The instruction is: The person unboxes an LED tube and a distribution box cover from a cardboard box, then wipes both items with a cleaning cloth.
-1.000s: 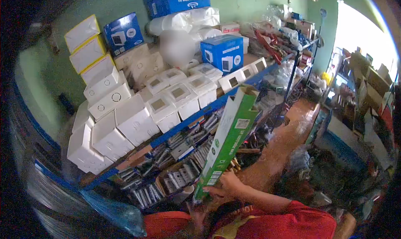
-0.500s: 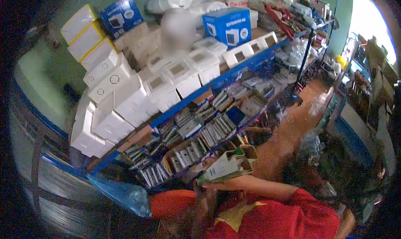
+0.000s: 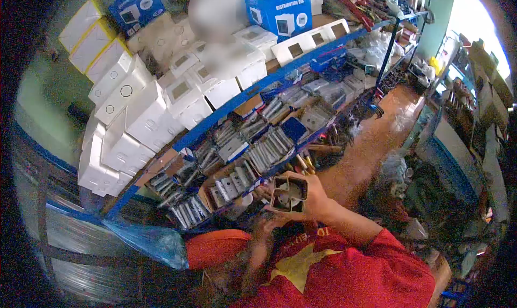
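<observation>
We see the person's right hand [image 3: 316,197] grasping a long carton [image 3: 289,211], with the fingers closed around its side. The carton is in front of the chest, beside the lower shelf, and it points its open end toward us, so we look down into a dark hollow divided in two parts. Inside we notice some pale surfaces with small dark spots, but we cannot tell what they are. The left hand [image 3: 266,222] is dim and blurred, just below the carton's near edge; we cannot tell if it grips the carton or only stays close to it. Under the hands we find the red shirt [image 3: 355,270] with a yellow star [image 3: 299,265]. On the lower shelf, near the carton, we see grey metal boxes [image 3: 234,187] in a row and thin grey plates [image 3: 272,149] standing close together. Above the blue shelf rail [image 3: 218,116] we have white boxes with windows [image 3: 186,100], and behind them a blue distribution box [image 3: 280,12]. A blue plastic bag [image 3: 153,246] hangs at the lower left, and to the right of the shelf we see the reddish floor [image 3: 350,168].
</observation>
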The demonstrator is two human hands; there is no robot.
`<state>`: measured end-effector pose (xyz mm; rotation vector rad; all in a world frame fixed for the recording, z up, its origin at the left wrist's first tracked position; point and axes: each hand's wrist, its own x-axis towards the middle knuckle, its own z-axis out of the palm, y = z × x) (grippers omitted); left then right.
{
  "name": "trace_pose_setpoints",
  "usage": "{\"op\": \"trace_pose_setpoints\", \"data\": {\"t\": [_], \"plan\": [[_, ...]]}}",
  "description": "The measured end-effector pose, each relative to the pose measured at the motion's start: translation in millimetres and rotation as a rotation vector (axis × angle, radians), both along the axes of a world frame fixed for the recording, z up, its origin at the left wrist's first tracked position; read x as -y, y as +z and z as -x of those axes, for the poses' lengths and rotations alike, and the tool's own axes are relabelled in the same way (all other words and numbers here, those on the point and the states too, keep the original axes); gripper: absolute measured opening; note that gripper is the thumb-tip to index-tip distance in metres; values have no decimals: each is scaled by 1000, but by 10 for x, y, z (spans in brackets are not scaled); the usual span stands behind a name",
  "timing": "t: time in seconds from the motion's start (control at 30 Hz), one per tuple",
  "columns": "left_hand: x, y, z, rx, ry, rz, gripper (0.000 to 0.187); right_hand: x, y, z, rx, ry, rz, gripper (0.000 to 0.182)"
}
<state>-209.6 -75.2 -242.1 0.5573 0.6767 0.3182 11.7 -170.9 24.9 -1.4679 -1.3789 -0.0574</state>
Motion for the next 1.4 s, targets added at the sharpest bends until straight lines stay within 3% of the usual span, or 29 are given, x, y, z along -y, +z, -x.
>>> {"op": "trace_pose_setpoints", "data": {"t": [0.07,0.13,0.17,0.37,0.43,0.5,0.73,0.8,0.87,0.97,1.03,1.07,1.1,1.2,1.3,1.4], "plan": [[-89,132,-161,-40,-25,-119,50,50,-25,-119,22,4,22,57],[-245,492,-466,-125,-74,-445,51,66,-78,-208,20,-40,35,58],[-325,745,-640,-172,-97,-670,51,112,-36,-256,138,-107,64,59],[-143,3125,-1198,427,-18,-1424,65,150,-96,-387,164,-150,76,61],[-74,3334,-1316,408,-140,-1431,66,160,-46,-361,221,-198,125,58],[-76,3311,-1354,363,-208,-1373,58,173,-3,-363,183,-234,122,55],[-63,3397,-1586,572,32,-1134,39,164,-53,-434,-72,-195,271,51],[-100,3414,-1600,654,134,-1120,42,219,-217,-471,-91,-184,359,54],[-183,3495,-1568,725,217,-1105,44,302,-784,-605,-56,-220,481,55],[-218,3483,-1543,618,312,-1154,61,490,-1426,-657,-184,-272,545,54],[-258,3360,-1564,569,308,-1241,70,558,-1513,-654,-94,-301,511,53],[-233,3348,-1569,565,339,-1255,64,585,-1528,-644,-61,-328,497,52],[-240,3336,-1559,589,379,-1263,61,597,-1325,-594,-197,-378,724,46],[-291,3393,-1511,596,396,-1266,52,651,-1388,-612,-337,-283,514,42],[-352,3396,-1482,564,367,-1267,49,626,-1424,-626,-333,-339,611,40],[-357,3379,-1490,590,334,-1221,45,635,-2021,-769,-530,-308,525,46]]}}
